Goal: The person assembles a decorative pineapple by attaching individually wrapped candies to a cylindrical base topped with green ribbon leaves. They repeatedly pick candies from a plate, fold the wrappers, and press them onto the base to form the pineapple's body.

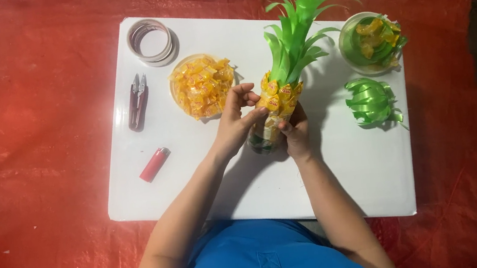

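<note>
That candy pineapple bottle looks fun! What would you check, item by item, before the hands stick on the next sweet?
1. Bottle steadied: ok, the right hand grips its lower side.
2. Left hand in place: ok, fingertips press on the yellow candies already on the bottle.
3. Candy supply: ok, the bowl of yellow candies sits full just left of the bottle.
4. Tape roll within reach: ok, it lies at the white board's far left corner.
5. Green leaf crown intact: ok, upright.
6. New candy in the left hand: cannot tell.
</note>
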